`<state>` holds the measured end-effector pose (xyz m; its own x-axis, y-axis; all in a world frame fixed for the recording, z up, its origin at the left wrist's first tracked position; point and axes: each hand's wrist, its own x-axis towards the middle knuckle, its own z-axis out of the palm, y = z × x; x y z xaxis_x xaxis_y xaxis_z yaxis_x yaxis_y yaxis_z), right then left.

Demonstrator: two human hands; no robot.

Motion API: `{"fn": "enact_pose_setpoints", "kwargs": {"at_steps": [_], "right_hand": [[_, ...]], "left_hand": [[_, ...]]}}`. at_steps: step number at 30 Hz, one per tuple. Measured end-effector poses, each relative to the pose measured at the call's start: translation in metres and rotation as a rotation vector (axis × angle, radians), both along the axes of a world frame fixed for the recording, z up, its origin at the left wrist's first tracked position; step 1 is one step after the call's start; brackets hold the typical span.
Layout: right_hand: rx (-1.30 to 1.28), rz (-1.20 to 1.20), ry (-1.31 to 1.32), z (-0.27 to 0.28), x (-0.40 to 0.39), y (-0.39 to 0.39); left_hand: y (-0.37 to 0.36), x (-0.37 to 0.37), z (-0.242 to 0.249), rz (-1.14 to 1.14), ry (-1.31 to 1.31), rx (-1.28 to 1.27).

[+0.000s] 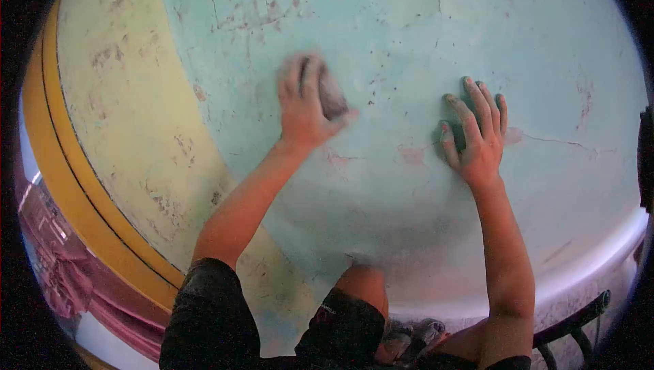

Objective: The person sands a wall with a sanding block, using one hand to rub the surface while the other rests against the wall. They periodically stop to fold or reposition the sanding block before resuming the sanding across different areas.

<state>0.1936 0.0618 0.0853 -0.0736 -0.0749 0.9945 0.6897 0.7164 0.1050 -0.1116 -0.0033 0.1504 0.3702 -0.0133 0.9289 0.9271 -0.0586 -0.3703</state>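
Observation:
My left hand [303,111] is pressed to the wall, its fingers curled over a dark grey-brown piece [332,94] that looks like folded sandpaper. Motion blurs that hand and part of the piece. Farther right, my right hand [480,135] rests on the same wall with its fingers spread and nothing in them; its fingertips look dusty. The wall [388,43] is painted pale green, with fine cracks, small dark chips and reddish-brown worn patches between and above the hands.
A pale yellow band [136,84] of wall lies to the left, edged by an orange-yellow frame [109,200]. Beyond it hangs dark red cloth [122,309]. My bent knee [364,281] is close to the wall. A black metal bar [572,322] stands at lower right.

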Motion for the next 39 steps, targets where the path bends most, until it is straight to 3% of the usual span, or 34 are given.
{"fn": "enact_pose_setpoints", "kwargs": {"at_steps": [2,5,7,9,10,14,16,19,20,23,25,27,28,34,39], "right_hand": [[-0.002,-0.003,-0.003,0.001,0.001,-0.001],[0.013,-0.001,-0.004,0.000,0.001,0.002],[0.011,0.000,-0.007,0.001,0.001,0.002],[-0.003,0.006,-0.014,-0.001,0.001,0.001],[0.004,0.002,-0.009,-0.001,0.001,0.002],[0.014,0.010,-0.003,0.000,0.001,0.002],[0.012,0.004,0.000,0.002,0.001,0.002],[0.005,0.000,-0.008,0.000,0.002,0.001],[0.015,0.004,-0.004,0.000,0.002,0.002],[-0.008,0.014,-0.007,0.001,0.002,-0.001],[-0.007,0.011,-0.011,0.000,0.002,0.000],[0.014,0.005,-0.001,0.001,0.001,0.002],[0.022,0.011,0.001,0.001,0.001,0.002],[0.004,0.023,-0.012,0.000,0.003,0.003],[0.019,0.019,-0.009,0.000,0.002,0.005]], "left_hand": [[-0.009,0.012,-0.028,-0.019,0.223,-0.266],[-0.010,0.017,-0.030,-0.036,0.438,-0.354],[-0.003,0.006,-0.003,-0.096,0.393,-0.363],[0.001,0.004,0.019,-0.074,0.101,-0.055],[0.004,0.005,0.024,-0.067,0.098,0.024],[-0.005,0.020,-0.002,-0.071,0.195,-0.098],[-0.007,0.026,-0.009,-0.003,0.395,-0.212],[-0.008,0.016,0.020,0.067,0.218,-0.196],[0.000,0.009,0.030,0.041,0.106,-0.066],[0.005,0.010,0.038,0.014,0.070,0.009],[0.003,0.020,0.012,0.027,0.103,-0.012],[-0.002,0.032,-0.014,0.050,0.328,-0.227],[-0.002,0.038,-0.020,0.030,0.322,-0.240],[0.014,0.013,0.027,-0.031,0.063,0.002],[-0.003,0.041,-0.009,0.055,0.284,-0.186]]}}
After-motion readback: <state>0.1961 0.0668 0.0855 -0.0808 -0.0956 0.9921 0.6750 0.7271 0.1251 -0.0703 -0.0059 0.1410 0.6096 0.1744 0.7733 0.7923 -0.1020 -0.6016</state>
